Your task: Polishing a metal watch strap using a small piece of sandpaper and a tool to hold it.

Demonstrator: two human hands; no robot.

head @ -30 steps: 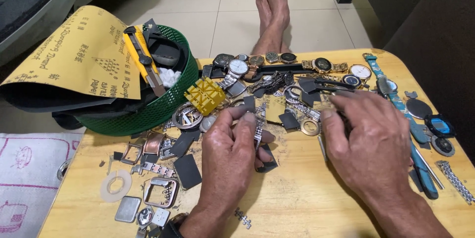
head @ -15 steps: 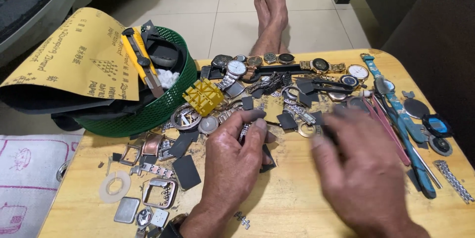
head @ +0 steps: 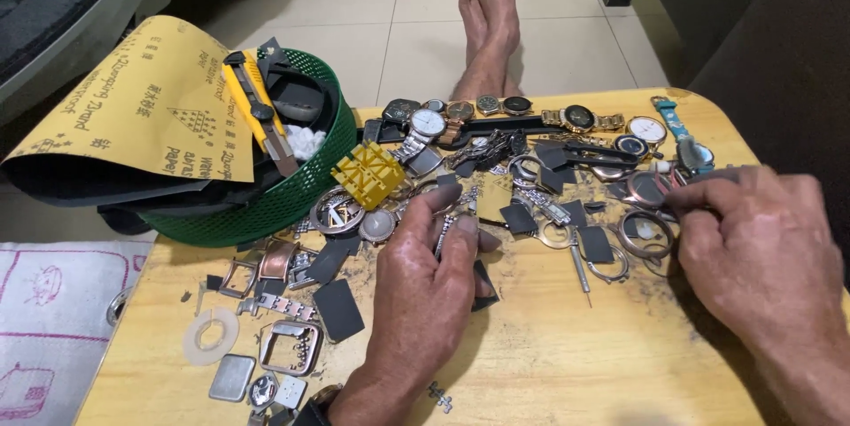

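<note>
Left hand (head: 421,280), frame centre, fingers curled, pinching a small metal watch-band piece (head: 445,229) over the wooden tabletop (head: 575,364). Right hand (head: 761,244), right edge, fingertips closed on a thin part by a copper watch case ring (head: 645,233); exact part unclear. Yellow plastic case holder (head: 368,174) above left hand. Green mesh basket (head: 292,191) upper left, yellow sandpaper sheet (head: 142,112) with dark print draped over it, yellow utility knife (head: 257,120) on top.

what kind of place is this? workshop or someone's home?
Likely an informal watch-repair spot in a home, not a fitted shop: a low wooden table strewn with wristwatches and loose watch cases, a green basket holding a yellow utility knife and sandpaper sheet, and bare feet on tiled floor.
</note>
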